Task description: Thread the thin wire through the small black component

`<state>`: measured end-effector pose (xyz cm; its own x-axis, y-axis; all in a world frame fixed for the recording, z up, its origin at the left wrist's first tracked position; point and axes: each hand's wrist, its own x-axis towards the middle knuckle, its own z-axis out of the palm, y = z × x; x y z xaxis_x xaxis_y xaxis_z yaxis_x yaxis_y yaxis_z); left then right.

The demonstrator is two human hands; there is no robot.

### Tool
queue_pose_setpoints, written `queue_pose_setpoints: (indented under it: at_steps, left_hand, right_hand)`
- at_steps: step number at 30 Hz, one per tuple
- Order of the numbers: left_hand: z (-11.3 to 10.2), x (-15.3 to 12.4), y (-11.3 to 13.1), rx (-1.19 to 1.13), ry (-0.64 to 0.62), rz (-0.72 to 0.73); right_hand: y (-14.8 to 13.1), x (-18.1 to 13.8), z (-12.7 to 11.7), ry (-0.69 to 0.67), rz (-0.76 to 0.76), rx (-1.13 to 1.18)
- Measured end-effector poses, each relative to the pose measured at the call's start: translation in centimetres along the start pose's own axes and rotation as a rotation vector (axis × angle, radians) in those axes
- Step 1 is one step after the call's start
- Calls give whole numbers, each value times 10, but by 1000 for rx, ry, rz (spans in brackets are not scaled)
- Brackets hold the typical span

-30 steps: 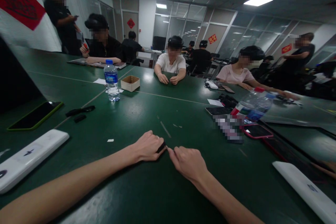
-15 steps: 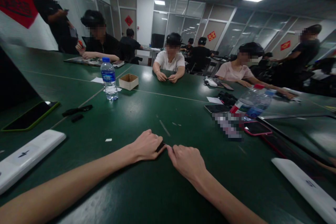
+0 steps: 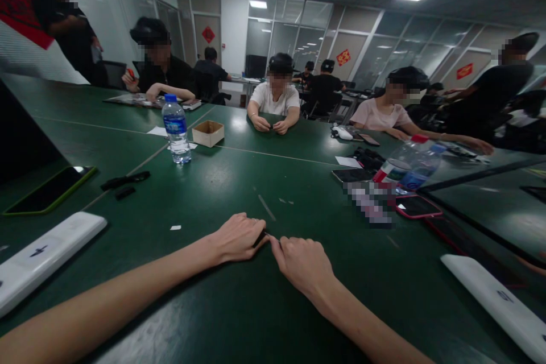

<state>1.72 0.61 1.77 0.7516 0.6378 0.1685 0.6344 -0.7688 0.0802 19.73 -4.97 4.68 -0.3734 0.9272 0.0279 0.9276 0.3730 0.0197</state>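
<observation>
Low over the green table (image 3: 222, 193), my left hand (image 3: 241, 237) is closed around a small black object (image 3: 260, 236). Most of that object is hidden by the fingers, so its kind does not show. My right hand (image 3: 303, 264) is closed too, with its thumb and forefinger pinched at the near end of the black object. Whatever lies in that pinch is too small to make out. The fingertips of both hands almost meet. A ring sits on a finger of my left hand.
At the left are a white bar-shaped device (image 3: 51, 259), a phone with a green edge (image 3: 49, 190) and a water bottle (image 3: 176, 128) beside an open box (image 3: 208, 134). Bottles (image 3: 401, 165), a pink-edged phone (image 3: 418, 207) and another white device (image 3: 490, 296) lie right. People sit across.
Both my hands stay in place with almost no visible movement. In the background, the standing person at left has shifted left, and a seated person's arm at right reaches further right.
</observation>
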Motion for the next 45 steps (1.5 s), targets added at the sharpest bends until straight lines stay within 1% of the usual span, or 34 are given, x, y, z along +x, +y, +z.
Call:
queue_pose_setpoints:
  at_steps: [5, 10, 13, 19, 31, 36, 39, 45]
  left_hand:
    - [0, 0, 0, 5, -1, 5]
    - [-1, 1, 1, 24, -11, 1]
    - [0, 1, 1, 31, -14, -5]
    - [1, 2, 1, 50, -5, -17]
    - [-1, 2, 1, 58, 1, -7]
    - [0, 2, 1, 66, -10, -1]
    - [1, 2, 1, 79, -20, 0]
    - [2, 2, 0, 67, -14, -8]
  right_hand:
    - [1, 0, 2, -14, -4, 49]
    - [0, 0, 3, 43, 6, -32]
    - [-1, 0, 3, 50, 9, -51]
    - [-1, 0, 2, 21, 10, -21]
    - [3, 0, 5, 29, 15, 34]
    - [3, 0, 4, -17, 15, 85]
    - [2, 0, 2, -39, 22, 83]
    - [2, 0, 2, -39, 25, 62]
